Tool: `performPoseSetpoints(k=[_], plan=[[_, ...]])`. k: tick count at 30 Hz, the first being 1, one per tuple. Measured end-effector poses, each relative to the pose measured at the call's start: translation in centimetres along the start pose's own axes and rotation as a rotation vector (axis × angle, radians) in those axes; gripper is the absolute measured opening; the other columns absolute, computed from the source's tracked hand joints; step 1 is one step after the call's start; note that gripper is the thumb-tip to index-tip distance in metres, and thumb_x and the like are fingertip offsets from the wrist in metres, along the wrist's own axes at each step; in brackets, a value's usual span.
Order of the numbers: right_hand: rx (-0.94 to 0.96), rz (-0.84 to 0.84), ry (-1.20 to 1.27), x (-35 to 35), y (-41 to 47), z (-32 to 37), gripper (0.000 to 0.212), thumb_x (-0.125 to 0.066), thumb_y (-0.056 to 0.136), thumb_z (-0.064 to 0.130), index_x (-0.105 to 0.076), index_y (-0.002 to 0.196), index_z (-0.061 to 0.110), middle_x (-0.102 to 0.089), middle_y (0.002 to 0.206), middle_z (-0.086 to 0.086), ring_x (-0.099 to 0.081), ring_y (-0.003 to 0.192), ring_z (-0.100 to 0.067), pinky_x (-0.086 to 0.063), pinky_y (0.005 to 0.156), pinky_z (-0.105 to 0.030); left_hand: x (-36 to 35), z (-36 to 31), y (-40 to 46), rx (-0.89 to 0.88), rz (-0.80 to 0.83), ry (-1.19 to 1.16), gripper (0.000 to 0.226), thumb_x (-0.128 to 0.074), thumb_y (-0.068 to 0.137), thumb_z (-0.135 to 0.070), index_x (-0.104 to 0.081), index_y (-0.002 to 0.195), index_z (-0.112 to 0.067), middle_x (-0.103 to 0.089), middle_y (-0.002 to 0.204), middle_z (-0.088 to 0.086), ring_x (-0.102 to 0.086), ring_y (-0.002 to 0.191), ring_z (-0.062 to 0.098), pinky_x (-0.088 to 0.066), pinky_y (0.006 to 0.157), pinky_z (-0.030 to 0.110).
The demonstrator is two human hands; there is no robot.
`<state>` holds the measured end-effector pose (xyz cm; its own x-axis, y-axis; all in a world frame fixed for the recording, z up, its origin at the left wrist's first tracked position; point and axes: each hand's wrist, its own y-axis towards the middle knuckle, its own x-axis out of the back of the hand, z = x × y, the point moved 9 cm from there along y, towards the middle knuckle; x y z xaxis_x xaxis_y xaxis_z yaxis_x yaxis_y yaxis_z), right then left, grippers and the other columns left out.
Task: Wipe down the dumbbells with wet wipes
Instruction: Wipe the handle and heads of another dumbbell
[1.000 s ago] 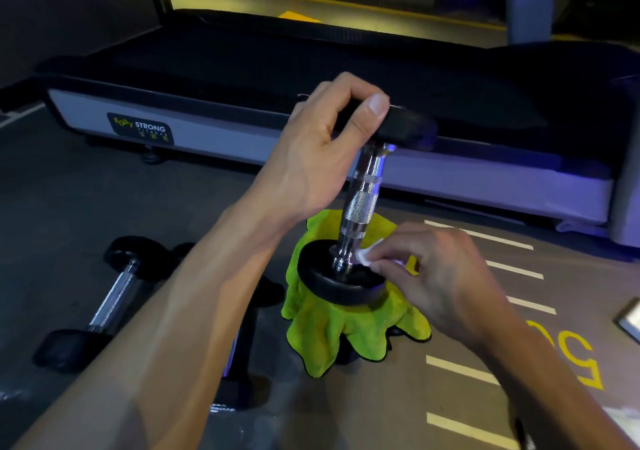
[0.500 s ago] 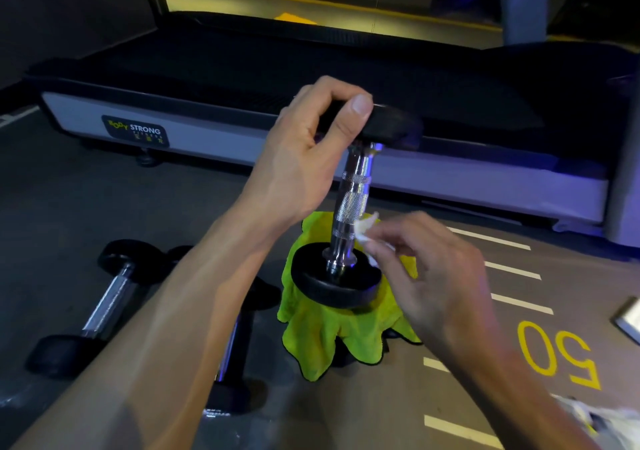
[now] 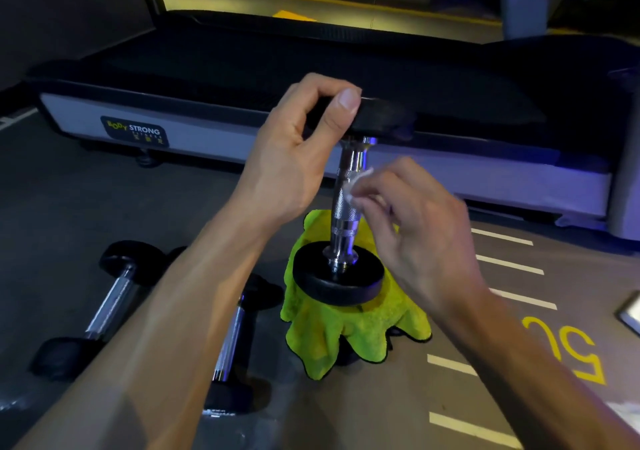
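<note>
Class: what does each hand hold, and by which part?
Left hand grips the upright dumbbell by its top head; right hand pinches a wet wipe at its edge.

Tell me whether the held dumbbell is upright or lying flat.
Upright: the dumbbell stands on end on the green cloth, left hand gripping its top head.

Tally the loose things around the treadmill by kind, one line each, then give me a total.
Dumbbells: 3, one upright on the cloth, two lying on the floor
Green cloth: 1
White wipe: 1, pinched in the right hand
Total: 5
</note>
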<state>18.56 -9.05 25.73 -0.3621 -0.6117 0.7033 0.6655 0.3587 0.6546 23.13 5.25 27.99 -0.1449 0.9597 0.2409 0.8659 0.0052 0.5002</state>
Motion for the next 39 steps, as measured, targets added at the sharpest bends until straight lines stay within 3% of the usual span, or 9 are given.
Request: performPoseSetpoints(k=[4, 9, 16, 19, 21, 25, 29, 35, 39], plan=[[0.098, 0.162, 0.029, -2.5, -2.7, 2.0, 0.007, -0.064, 0.097, 0.010, -0.070, 0.099, 0.013, -0.064, 0.098, -0.003, -0.064, 0.088, -0.028, -0.053, 0.073, -0.044, 0.1, -0.2, -0.1, -0.008, -0.013, -0.021, 0.016, -0.053, 0.107, -0.036, -0.067, 0.111, -0.028, -0.067, 0.113, 0.011, -0.059, 0.101, 0.004, -0.043, 0.093, 0.019], [-0.005, -0.151, 0.025, 0.8, 1.3, 0.4, 0.004, -0.066, 0.098, 0.012, -0.069, 0.099, 0.010, -0.064, 0.098, -0.001, -0.062, 0.085, -0.019, -0.048, 0.073, -0.027, 0.1, -0.3, -0.2, -0.004, -0.010, -0.025, 0.015, -0.053, 0.108, -0.035, -0.067, 0.112, -0.029, -0.068, 0.114, 0.008, -0.060, 0.104, 0.007, -0.047, 0.093, 0.022], [-0.015, -0.054, 0.104, -1.5, -3.5, 0.4, 0.016, -0.070, 0.094, 0.003, -0.074, 0.108, 0.008, -0.067, 0.107, -0.003, -0.065, 0.096, -0.021, -0.049, 0.087, -0.022, 1.5, 0.9, -0.4, 0.034, -0.052, -0.050, 0.023, -0.053, 0.106, -0.040, -0.069, 0.115, -0.026, -0.070, 0.118, 0.007, -0.064, 0.111, 0.016, -0.048, 0.100, 0.029], [-0.040, -0.194, 0.102, 0.6, 0.1, 0.0, 0.016, -0.070, 0.094, 0.005, -0.076, 0.108, 0.009, -0.068, 0.105, -0.001, -0.063, 0.095, -0.007, -0.045, 0.088, -0.010, 1.3, 0.7, -0.3, 0.043, -0.042, -0.036, 0.022, -0.053, 0.107, -0.039, -0.068, 0.116, -0.026, -0.069, 0.117, 0.005, -0.062, 0.107, 0.010, -0.047, 0.097, 0.026], [-0.071, -0.274, 0.152, 1.3, 1.2, 0.0, 0.016, -0.070, 0.095, 0.005, -0.077, 0.109, 0.008, -0.067, 0.105, 0.002, -0.060, 0.096, 0.001, -0.046, 0.088, -0.010, 1.2, 0.5, -0.3, 0.042, -0.034, -0.041, 0.021, -0.053, 0.106, -0.039, -0.068, 0.116, -0.027, -0.069, 0.117, 0.004, -0.063, 0.109, 0.011, -0.048, 0.098, 0.026], [-0.085, -0.223, 0.160, 0.0, -0.8, 0.3, 0.021, -0.071, 0.092, -0.001, -0.078, 0.110, 0.007, -0.069, 0.108, 0.001, -0.064, 0.102, -0.005, -0.044, 0.095, -0.011, 1.4, 0.7, -0.3, 0.049, -0.060, -0.053, 0.022, -0.053, 0.105, -0.041, -0.068, 0.114, -0.029, -0.069, 0.118, 0.005, -0.063, 0.113, 0.014, -0.048, 0.100, 0.029], [-0.115, -0.317, 0.179, 1.3, 0.9, -0.7, 0.018, -0.072, 0.091, 0.000, -0.079, 0.105, 0.008, -0.069, 0.103, 0.004, -0.064, 0.096, -0.002, -0.048, 0.088, -0.012, 0.9, 0.6, -0.3, 0.030, -0.057, -0.052, 0.019, -0.054, 0.105, -0.040, -0.068, 0.112, -0.029, -0.070, 0.116, 0.008, -0.064, 0.113, 0.020, -0.050, 0.103, 0.039], [0.000, -0.269, 0.045, -0.5, 1.3, 1.7, 0.013, -0.070, 0.095, 0.008, -0.078, 0.106, 0.007, -0.069, 0.105, -0.003, -0.062, 0.095, -0.024, -0.044, 0.086, -0.020, 1.2, 0.4, -0.2, 0.014, -0.056, -0.011, 0.020, -0.053, 0.106, -0.040, -0.067, 0.113, -0.027, -0.070, 0.112, 0.002, -0.063, 0.108, 0.014, -0.051, 0.099, 0.033], [-0.241, -0.319, 0.166, 0.5, 0.5, -2.4, 0.010, -0.071, 0.094, 0.012, -0.078, 0.102, 0.013, -0.063, 0.098, 0.002, -0.061, 0.087, -0.014, -0.048, 0.077, -0.020, 1.2, 0.1, -0.4, 0.026, -0.036, -0.023, 0.020, -0.053, 0.107, -0.040, -0.068, 0.113, -0.027, -0.069, 0.113, 0.004, -0.064, 0.108, 0.013, -0.048, 0.098, 0.027]])
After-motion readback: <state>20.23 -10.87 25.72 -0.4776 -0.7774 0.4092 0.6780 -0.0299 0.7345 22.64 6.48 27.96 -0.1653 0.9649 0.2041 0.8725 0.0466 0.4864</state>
